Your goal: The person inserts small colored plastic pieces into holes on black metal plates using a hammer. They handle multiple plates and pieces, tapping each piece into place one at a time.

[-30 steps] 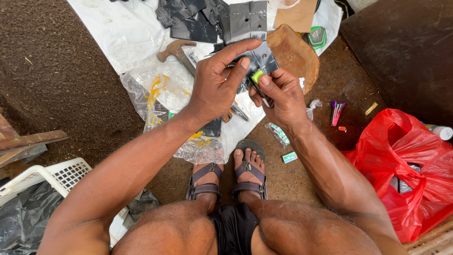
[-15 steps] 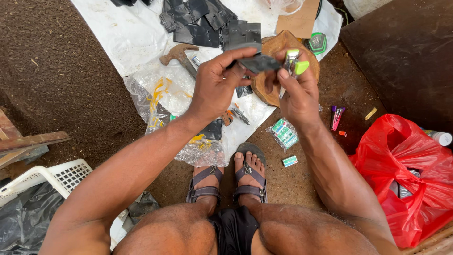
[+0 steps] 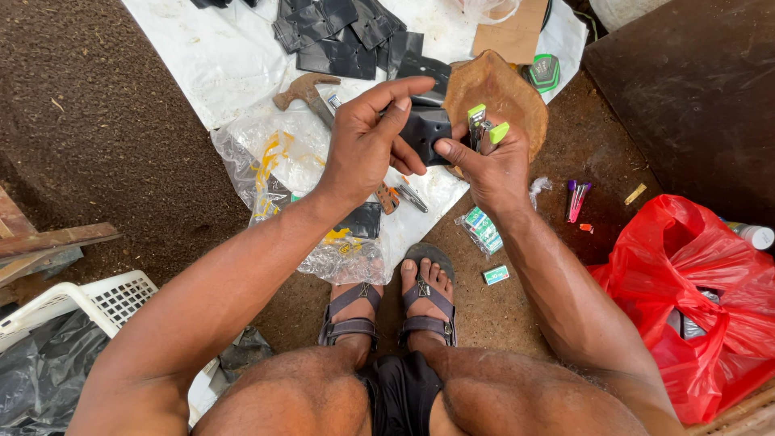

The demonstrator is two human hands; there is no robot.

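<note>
I'm seeing both hands raised since 1 s ago: left hand (image 3: 367, 149) gripping black leather piece (image 3: 425, 129), right hand (image 3: 484, 165) now clutching green stapler (image 3: 482, 129) w/ thumb on leather.

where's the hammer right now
In the head view the hammer lies on the white sheet, upper left of the left hand, just below the pile of black pieces.

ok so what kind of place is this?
Probably an informal outdoor ground-level workspace, perhaps for leather or shoe repair: bare brown dirt ground, a white plastic sheet spread as the work surface, cut black leather-like pieces and a rusty claw hammer on it.
</note>
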